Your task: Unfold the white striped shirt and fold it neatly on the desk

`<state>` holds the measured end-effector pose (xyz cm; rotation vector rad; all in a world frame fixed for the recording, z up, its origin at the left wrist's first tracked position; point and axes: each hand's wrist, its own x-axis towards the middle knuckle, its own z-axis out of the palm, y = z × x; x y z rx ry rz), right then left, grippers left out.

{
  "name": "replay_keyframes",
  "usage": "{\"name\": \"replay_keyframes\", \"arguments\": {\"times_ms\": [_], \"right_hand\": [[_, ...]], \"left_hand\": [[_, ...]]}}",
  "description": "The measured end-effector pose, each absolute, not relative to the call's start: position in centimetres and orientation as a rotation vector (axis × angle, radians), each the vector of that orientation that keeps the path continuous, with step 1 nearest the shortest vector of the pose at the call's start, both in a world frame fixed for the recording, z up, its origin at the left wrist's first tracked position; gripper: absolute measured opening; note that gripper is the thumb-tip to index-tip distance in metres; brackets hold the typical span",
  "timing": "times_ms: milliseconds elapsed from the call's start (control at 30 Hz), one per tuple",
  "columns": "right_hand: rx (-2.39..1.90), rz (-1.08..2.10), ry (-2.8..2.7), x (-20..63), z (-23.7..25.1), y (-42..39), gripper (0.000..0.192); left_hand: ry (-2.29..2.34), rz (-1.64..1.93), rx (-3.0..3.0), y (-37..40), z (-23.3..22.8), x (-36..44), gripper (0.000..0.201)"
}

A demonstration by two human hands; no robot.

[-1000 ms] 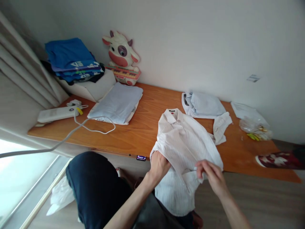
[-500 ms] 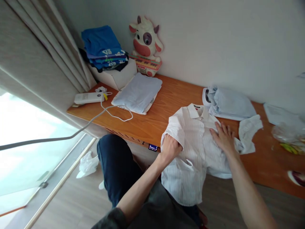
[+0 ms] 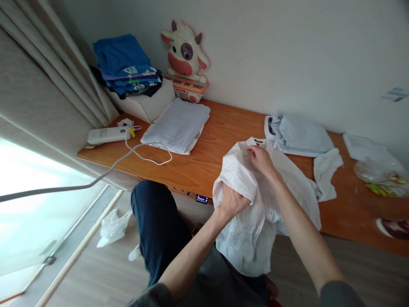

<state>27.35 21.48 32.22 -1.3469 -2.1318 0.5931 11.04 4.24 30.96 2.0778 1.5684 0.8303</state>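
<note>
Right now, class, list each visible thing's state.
White striped cloth shirt, rumpled, partly overhanging the brown wooden tabletop.
Pale-blue rectangular cloth, folded flat.
Blue printed cloth stack, folded.
Small black rectangular screen, lit.
White plastic bag, crumpled.
Clear plastic bag, crumpled.
Grey fabric curtain, gathered.
Thin grey cable, loosely curved.

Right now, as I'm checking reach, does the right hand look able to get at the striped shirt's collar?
Probably yes: the right hand is right by the collar, with nothing visible between them. The left hand sits lower, fingers hidden in the striped shirt, so looks out of the way.
</note>
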Motion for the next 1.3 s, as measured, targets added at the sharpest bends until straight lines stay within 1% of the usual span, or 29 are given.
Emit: {"name": "replay_keyframes", "arguments": {"times_ms": [67,100,167,233,267,400,467,600,667,767,833,867,933,1000,1067,1133,1167,1267,1300], "right_hand": [[-1.206,0.887,-2.239,25.7,32.0,24.3,0.031],[-1.112,1.043,-2.27,24.9,31.8,25.2,0.034],[-0.997,1.248,-2.224,23.5,31.4,26.3,0.051],[-1.007,1.281,-2.089,22.5,30.9,26.3,0.073],[-1.021,1.26,-2.038,22.2,30.7,26.0,0.079],[-1.076,1.078,-2.05,22.2,29.9,23.8,0.088],[-1.073,0.95,-2.119,22.3,29.5,22.7,0.086],[-1.011,0.693,-2.24,21.3,28.5,21.6,0.072],[-1.035,0.638,-2.232,20.6,28.1,21.6,0.07],[-1.108,0.555,-2.105,20.2,28.3,21.6,0.066],[-1.162,0.473,-1.998,20.7,29.2,20.9,0.054],[-1.186,0.444,-1.952,21.3,29.8,20.2,0.047],[-1.236,0.455,-1.899,22.8,31.2,18.0,0.04],[-1.325,0.541,-1.911,24.9,32.4,14.9,0.043],[-1.462,0.618,-1.972,26.8,33.1,11.4,0.051],[-1.587,0.664,-2.042,28.1,33.2,8.2,0.053],[-1.62,0.686,-2.073,28.5,33.1,7.0,0.049],[-1.596,0.744,-2.117,28.6,32.8,4.9,0.028],[-1.57,0.767,-2.099,28.5,32.9,4.7,0.027]], "left_hand": [[1.577,0.835,2.091,4.1,31.2,10.8,0.053],[1.595,0.838,2.09,4.1,31.3,10.7,0.053],[1.647,0.836,2.079,4.3,31.8,10.5,0.054],[1.692,0.831,2.071,4.5,32.2,10.2,0.055],[1.707,0.831,2.066,4.6,32.3,10.0,0.056],[1.779,0.842,1.99,4.7,32.6,9.4,0.055],[1.803,0.841,1.968,4.3,32.6,9.3,0.054],[1.792,0.807,2.027,2.0,32.4,9.2,0.05],[1.789,0.791,2.024,0.6,32.3,9.2,0.045],[1.796,0.811,1.975,-1.3,32.2,8.6,0.043],[1.788,0.866,1.956,-2.1,32.0,7.7,0.042],[1.782,0.906,1.944,-2.3,31.8,7.0,0.037],[1.791,0.987,1.895,-2.5,31.5,5.2,0.025],[1.873,1.039,1.818,-2.2,31.2,3.2,0.018],[1.992,1.028,1.777,-1.4,31.2,1.5,0.018],[2.053,0.964,1.815,-0.1,31.4,0.4,0.027],[2.05,0.921,1.852,0.6,31.5,0.2,0.029],[2.016,0.836,1.916,2.5,31.8,0.0,0.026],[2.009,0.826,1.927,2.9,31.8,-0.1,0.025]]}}
